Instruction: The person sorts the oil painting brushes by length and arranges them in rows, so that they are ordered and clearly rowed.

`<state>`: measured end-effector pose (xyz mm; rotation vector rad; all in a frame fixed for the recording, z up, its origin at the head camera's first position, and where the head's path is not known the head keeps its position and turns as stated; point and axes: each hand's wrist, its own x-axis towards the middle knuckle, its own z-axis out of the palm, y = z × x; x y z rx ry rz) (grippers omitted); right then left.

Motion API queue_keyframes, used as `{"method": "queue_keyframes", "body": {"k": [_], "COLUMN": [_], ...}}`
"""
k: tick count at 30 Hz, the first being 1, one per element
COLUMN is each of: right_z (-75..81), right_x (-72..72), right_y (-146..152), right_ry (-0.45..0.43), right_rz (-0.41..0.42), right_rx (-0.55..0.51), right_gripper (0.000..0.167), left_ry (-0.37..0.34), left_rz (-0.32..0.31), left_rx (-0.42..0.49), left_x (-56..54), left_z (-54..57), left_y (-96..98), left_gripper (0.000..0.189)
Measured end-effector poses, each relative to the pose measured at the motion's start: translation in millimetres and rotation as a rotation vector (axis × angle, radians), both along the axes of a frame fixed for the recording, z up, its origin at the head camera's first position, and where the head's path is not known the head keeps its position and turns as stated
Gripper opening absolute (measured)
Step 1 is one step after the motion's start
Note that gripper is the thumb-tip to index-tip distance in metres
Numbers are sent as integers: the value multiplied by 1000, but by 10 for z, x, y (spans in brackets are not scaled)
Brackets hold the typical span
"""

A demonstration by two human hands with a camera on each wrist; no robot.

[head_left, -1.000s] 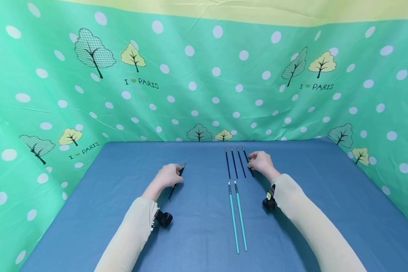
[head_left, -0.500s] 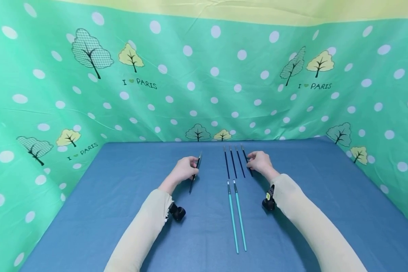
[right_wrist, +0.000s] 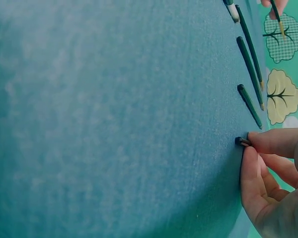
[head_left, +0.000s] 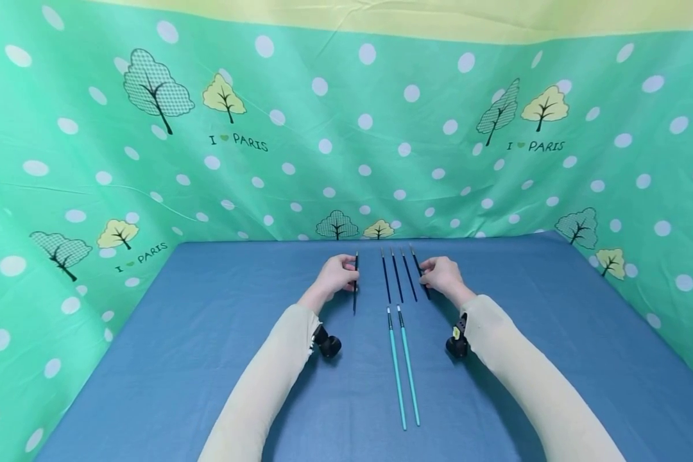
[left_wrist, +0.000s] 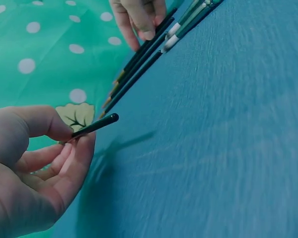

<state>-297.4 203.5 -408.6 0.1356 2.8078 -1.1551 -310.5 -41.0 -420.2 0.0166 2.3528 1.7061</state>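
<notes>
In the head view my left hand [head_left: 336,276] pinches a thin dark paintbrush [head_left: 355,289] by its handle, bristle end pointing away. The left wrist view shows that paintbrush [left_wrist: 102,123] between thumb and fingers, raised over the cloth with its shadow below. My right hand [head_left: 443,277] pinches the rightmost dark paintbrush [head_left: 416,262] of a row at the back. In the right wrist view its handle end [right_wrist: 241,142] sits at the cloth between thumb and fingertips. Beside it lie three more dark paintbrushes [head_left: 396,276], roughly parallel.
Two longer teal paintbrushes [head_left: 396,369] with white tips lie in front of the dark row, side by side. A blue cloth [head_left: 208,359] covers the table. Behind and at the sides hangs a green dotted curtain [head_left: 300,167]. Each wrist carries a small black camera [head_left: 328,343].
My left hand has carried its paintbrush right and away from me, turning it from slanted to nearly parallel with the row. The right hand has stayed at the rightmost paintbrush.
</notes>
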Motion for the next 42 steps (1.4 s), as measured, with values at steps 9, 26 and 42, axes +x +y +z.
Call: {"method": "queue_keyframes", "body": {"k": [9, 26, 42], "right_z": [2, -21, -19], "right_x": [-4, 48, 47], "right_y": [0, -9, -36], "right_ry": [8, -19, -3], "right_rz": [-7, -12, -8], "right_rx": [1, -18, 15], "right_gripper": [35, 36, 34], "left_ry": [13, 60, 142], "left_rz": [29, 47, 23], "left_rx": [40, -117, -385], "left_x": [-79, -66, -7], "left_z": [-18, -71, 8], "left_y": [193, 406, 426], "left_gripper": [52, 48, 45]}}
